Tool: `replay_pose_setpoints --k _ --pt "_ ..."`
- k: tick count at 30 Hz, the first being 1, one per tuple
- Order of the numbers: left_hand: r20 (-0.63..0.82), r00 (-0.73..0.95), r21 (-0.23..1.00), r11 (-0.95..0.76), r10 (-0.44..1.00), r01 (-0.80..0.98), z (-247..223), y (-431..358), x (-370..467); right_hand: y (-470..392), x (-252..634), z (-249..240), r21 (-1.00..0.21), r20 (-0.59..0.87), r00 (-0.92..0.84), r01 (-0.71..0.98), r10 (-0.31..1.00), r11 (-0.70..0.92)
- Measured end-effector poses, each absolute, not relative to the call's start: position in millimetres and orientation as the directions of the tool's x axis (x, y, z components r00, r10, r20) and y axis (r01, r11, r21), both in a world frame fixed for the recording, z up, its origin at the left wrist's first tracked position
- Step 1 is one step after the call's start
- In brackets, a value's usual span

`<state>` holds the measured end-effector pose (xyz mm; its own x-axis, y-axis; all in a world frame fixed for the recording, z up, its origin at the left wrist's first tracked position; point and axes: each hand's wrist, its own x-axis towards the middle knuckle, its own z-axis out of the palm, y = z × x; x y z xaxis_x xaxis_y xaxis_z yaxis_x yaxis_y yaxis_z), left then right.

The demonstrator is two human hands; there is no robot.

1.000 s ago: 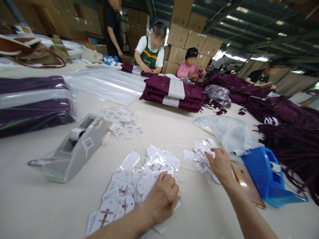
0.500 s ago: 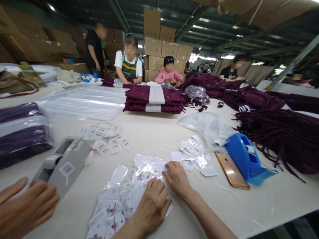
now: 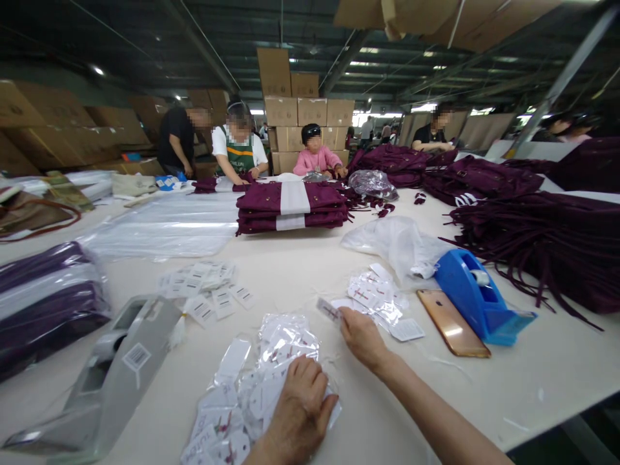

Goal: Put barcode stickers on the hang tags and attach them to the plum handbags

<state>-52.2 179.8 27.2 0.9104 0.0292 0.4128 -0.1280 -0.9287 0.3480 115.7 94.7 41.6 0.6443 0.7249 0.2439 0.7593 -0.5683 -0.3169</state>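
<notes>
My left hand (image 3: 303, 407) lies on a pile of white hang tags in clear plastic sleeves (image 3: 227, 413), its fingers curled and pressed together over some bagged tags; what lies under the palm is hidden. My right hand (image 3: 364, 339) pinches a small white hang tag with a reddish print (image 3: 329, 310) between thumb and fingers, raised a little above the table. Just beyond it lies a smaller heap of sleeved tags (image 3: 375, 290). Several barcode labels (image 3: 201, 278) are spread out farther left.
A grey tape dispenser (image 3: 116, 374) and purple goods in plastic (image 3: 48, 303) stand left. At right are a phone (image 3: 453, 323), a blue tape dispenser (image 3: 477, 294) and purple garments (image 3: 537, 239). A folded purple stack (image 3: 293, 206) sits ahead; co-workers stand beyond.
My right hand has moved right and up from the near pile, carrying a tag. My left hand stays on the pile. Another person's hand at the left edge has gone from view.
</notes>
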Motion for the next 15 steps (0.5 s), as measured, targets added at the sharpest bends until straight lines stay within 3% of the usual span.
replay_pose_setpoints --k 5,7,9,12,15 --pt "0.436 0.899 0.375 -0.918 0.050 -0.131 28.4 179.9 -52.5 72.1 146.3 48.3 -0.371 0.290 0.816 0.578 0.501 -0.727" --pt "0.463 0.885 0.419 -0.892 0.052 -0.167 28.7 181.6 -53.4 70.2 134.7 47.3 -0.403 0.364 0.804 0.591 0.470 -0.699" --pt "0.514 0.855 0.493 -0.839 0.066 -0.231 28.9 185.0 -54.6 71.8 108.4 42.6 -0.489 0.447 0.747 0.665 0.492 -0.564" --pt "0.534 0.822 0.691 -0.663 0.200 -0.288 30.1 192.2 -56.1 73.1 57.1 29.3 -0.605 0.491 0.694 0.706 0.527 -0.367" --pt "0.342 0.829 0.928 -0.300 0.443 -0.223 37.2 199.1 -54.9 67.7 15.7 12.3 -0.583 0.504 0.642 0.746 0.577 -0.321"
